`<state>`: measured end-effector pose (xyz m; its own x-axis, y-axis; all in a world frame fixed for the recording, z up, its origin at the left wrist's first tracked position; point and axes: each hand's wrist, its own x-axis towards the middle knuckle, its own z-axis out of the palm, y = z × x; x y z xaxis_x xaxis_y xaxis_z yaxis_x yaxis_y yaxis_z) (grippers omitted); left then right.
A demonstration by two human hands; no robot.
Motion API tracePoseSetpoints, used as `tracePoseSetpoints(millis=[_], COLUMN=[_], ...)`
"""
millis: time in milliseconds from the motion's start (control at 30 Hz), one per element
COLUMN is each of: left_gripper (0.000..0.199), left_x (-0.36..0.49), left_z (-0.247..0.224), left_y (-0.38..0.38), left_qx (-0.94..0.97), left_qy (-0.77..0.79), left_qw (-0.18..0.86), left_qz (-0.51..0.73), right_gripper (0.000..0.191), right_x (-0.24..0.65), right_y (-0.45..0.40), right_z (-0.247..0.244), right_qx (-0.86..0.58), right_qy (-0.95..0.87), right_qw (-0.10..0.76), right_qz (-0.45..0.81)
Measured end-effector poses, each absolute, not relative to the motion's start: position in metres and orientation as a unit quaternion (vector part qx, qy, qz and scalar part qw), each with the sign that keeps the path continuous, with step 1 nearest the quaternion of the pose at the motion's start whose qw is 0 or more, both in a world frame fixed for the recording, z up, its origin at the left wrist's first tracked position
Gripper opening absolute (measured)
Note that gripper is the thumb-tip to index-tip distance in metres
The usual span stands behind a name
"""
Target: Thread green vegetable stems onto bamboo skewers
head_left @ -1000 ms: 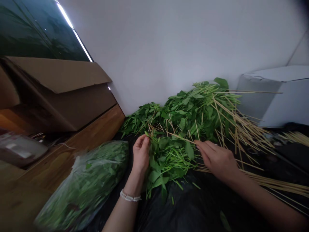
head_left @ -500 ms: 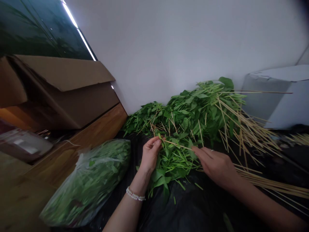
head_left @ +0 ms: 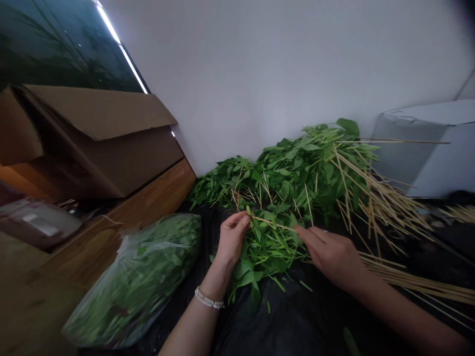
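Note:
My left hand point(head_left: 233, 232) pinches a short green stem point(head_left: 248, 211) between thumb and fingertips. My right hand point(head_left: 332, 249) grips a thin wooden skewer point(head_left: 276, 224), which runs leftward to the stem at my left fingertips. Whether its tip pierces the stem I cannot make out. Beneath both hands lies a loose heap of cut leafy greens point(head_left: 272, 247) on black plastic sheeting point(head_left: 282, 321). Behind them rises a larger pile of greens point(head_left: 285, 168), with many pieces threaded on skewers point(head_left: 386, 198) that stick out to the right.
A clear plastic bag of leaves point(head_left: 148, 282) lies at left. An open cardboard box point(head_left: 104, 148) stands behind it on a wooden board point(head_left: 156, 198). More bare skewers point(head_left: 419, 282) lie beside my right forearm. A white box point(head_left: 430, 148) stands back right, against a pale wall point(head_left: 278, 64).
My left fingertips have shifted very slightly, and the stem in them now stands more upright. The skewer and my right hand have hardly moved.

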<state>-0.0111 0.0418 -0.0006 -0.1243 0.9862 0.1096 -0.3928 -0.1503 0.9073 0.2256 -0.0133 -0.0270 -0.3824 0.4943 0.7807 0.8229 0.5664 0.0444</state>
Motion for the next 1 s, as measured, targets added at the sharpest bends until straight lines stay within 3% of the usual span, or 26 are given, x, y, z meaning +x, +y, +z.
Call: tracePoseSetpoints(millis=[633, 1000], left_gripper=[0.026, 0.028], left_x=[-0.016, -0.015], left_z=[-0.007, -0.008], left_y=[0.043, 0.041], left_qx=[0.498, 0.494], left_qy=[0.414, 0.389], left_qw=[0.455, 0.498], left_qz=[0.611, 0.597], right_gripper=[0.035, 0.032], right_x=[0.225, 0.223], right_y=[-0.012, -0.010], right_z=[-0.034, -0.037], right_qx=[-0.411, -0.410], right_qy=[-0.820, -0.816], right_qw=[0.360, 0.366], right_qz=[-0.170, -0.180])
